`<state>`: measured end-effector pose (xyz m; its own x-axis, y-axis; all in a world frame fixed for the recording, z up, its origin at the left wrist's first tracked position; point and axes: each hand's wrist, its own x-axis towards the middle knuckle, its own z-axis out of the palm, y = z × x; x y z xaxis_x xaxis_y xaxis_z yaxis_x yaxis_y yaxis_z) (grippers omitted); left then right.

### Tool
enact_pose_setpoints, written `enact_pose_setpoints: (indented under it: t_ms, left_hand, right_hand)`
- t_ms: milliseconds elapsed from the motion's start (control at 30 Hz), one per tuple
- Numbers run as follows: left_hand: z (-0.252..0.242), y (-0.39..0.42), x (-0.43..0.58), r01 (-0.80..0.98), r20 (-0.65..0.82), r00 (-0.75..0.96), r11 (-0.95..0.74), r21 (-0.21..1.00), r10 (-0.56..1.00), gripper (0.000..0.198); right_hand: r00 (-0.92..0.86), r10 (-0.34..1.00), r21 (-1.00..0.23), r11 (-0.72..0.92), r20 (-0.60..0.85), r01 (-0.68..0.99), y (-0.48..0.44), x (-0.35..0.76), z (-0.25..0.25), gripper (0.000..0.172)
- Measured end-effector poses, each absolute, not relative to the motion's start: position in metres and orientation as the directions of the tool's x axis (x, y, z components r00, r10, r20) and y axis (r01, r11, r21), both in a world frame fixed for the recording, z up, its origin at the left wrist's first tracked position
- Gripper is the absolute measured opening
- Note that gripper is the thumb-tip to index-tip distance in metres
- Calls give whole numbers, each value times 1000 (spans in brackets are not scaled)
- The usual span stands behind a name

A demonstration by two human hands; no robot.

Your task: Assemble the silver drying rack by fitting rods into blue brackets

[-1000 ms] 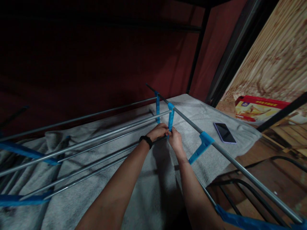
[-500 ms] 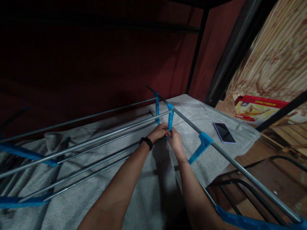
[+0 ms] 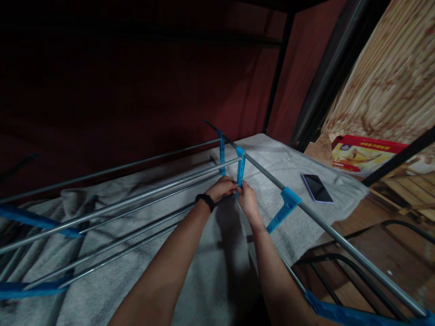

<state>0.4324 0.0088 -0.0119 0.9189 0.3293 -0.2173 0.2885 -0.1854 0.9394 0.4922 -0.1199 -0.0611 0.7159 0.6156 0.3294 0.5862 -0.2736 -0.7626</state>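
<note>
Both hands meet at the lower end of a blue plastic bracket (image 3: 241,170), which hangs from a long grey metal tube (image 3: 265,170). My left hand (image 3: 222,188), with a black band on its wrist, is closed, fingertips pinched at the bracket's bottom from the left. From the right, my right hand (image 3: 248,199) pinches the same end with bent fingers. Fingers hide the exact contact. Thin metal tubes (image 3: 136,240) run leftward from beside my left hand. A second blue bracket (image 3: 283,208) slants down to the right of my hands, and another (image 3: 222,154) stands behind.
Grey cloth (image 3: 204,280) lies under the rack. A phone (image 3: 317,188) rests on it at right. Beyond its edge are a red and yellow box (image 3: 367,154) and black curved metal bars (image 3: 343,262). A dark bed frame post (image 3: 277,81) stands before the red wall (image 3: 152,104).
Little differs. My left hand and wrist have shifted slightly left, while both hands stay at the bracket's lower end.
</note>
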Motion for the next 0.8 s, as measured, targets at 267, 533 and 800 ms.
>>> enact_pose_setpoints:
  t_ms: [267, 533, 800]
  left_hand:
    - [-11, 5, 432, 325, -212, 905, -275, 905, 370, 19]
    - [-9, 2, 429, 284, -185, 919, -259, 923, 349, 16]
    - [-10, 4, 428, 255, -160, 933, -279, 926, 323, 17]
  right_hand:
    - [723, 611, -752, -299, 322, 588, -120, 491, -60, 27]
    - [729, 612, -779, -278, 307, 562, -120, 492, -60, 28]
    - [721, 627, -795, -257, 296, 550, -121, 495, -60, 27]
